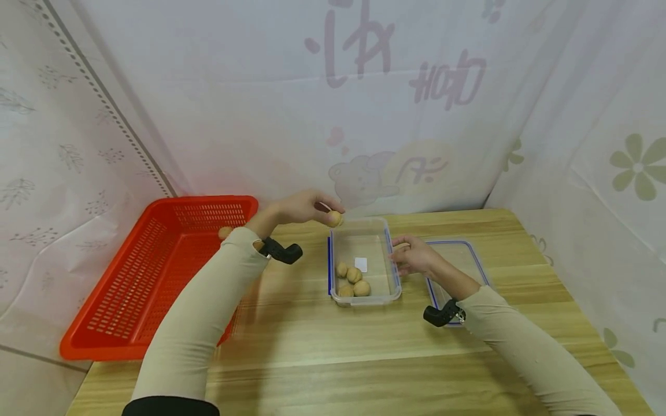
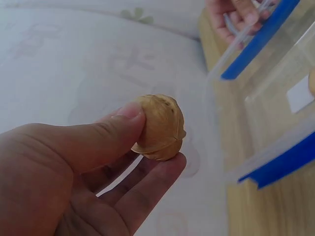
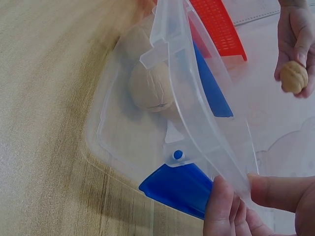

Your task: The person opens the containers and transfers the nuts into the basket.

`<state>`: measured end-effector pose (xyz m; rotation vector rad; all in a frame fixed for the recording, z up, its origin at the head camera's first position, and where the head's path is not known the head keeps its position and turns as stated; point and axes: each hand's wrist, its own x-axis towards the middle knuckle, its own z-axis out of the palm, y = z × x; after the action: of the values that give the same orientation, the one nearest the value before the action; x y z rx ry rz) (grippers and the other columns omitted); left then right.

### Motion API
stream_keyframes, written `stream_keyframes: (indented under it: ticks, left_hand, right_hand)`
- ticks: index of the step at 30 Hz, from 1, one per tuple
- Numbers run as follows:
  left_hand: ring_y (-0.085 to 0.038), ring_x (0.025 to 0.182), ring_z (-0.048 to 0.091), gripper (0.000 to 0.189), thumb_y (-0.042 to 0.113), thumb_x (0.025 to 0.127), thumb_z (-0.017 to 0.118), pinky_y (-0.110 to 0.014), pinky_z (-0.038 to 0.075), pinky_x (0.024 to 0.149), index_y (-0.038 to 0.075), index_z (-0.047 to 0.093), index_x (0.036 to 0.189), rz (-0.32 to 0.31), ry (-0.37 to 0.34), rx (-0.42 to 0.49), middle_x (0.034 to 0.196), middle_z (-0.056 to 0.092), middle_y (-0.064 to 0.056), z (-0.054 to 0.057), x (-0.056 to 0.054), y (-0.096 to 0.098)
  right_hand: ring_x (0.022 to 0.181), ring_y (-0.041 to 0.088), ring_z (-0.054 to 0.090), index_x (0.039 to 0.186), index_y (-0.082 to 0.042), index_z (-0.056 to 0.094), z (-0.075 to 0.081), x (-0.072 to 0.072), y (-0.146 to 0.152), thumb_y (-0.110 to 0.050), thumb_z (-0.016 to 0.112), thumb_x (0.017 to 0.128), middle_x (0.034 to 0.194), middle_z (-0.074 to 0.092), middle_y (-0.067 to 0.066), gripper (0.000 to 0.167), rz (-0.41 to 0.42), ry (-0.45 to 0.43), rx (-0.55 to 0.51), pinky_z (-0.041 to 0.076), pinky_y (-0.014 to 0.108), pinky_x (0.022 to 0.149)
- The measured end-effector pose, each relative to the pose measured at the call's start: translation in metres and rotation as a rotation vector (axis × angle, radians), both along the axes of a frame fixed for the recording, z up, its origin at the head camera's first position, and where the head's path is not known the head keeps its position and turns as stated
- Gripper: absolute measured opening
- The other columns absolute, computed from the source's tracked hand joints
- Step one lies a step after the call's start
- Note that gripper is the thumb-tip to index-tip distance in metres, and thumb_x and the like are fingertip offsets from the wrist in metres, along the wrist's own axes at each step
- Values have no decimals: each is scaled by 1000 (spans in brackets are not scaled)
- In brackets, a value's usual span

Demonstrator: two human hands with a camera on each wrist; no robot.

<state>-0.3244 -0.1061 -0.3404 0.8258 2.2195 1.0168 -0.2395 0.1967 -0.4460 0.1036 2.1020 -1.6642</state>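
Observation:
My left hand (image 1: 307, 207) pinches a walnut (image 2: 160, 128) between thumb and fingers, just above the far left corner of a clear plastic container (image 1: 374, 242). Several walnuts (image 1: 354, 274) lie inside the container at its near left, beside a small white label (image 1: 361, 264). At the container's right side, my right hand (image 1: 414, 256) grips the wall, thumb on one face and fingers on the other near a blue clip (image 3: 179, 189). In the right wrist view the walnuts show blurrily through the plastic.
A red plastic basket (image 1: 117, 277) stands at the left, with a walnut (image 1: 225, 232) near its right side, partly behind the left sleeve. To the right lies a clear lid with a blue seal (image 1: 470, 254), partly under the right arm. Patterned cloth (image 1: 260, 115) hangs behind the wooden table (image 1: 322, 358).

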Motion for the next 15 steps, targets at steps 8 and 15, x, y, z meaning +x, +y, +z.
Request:
stream_keyframes:
  ticks: [8, 15]
  left_hand:
    - [-31, 124, 60, 39, 14, 103, 63, -51, 42, 111, 5, 60, 141, 82, 8, 34, 141, 59, -13, 16, 1, -39]
    - [-34, 129, 56, 41, 15, 104, 60, -55, 36, 114, 4, 56, 143, 161, -3, 51, 143, 56, -17, 18, 2, -75]
  right_hand:
    - [88, 20, 63, 143, 5, 37, -1, -1, 0, -1, 59, 101, 116, 59, 24, 48, -6, 4, 4, 60, 30, 68]
    - [87, 20, 64, 143, 5, 37, 0, -1, -1, -1, 59, 101, 116, 60, 24, 48, -11, 2, 8, 60, 29, 67]
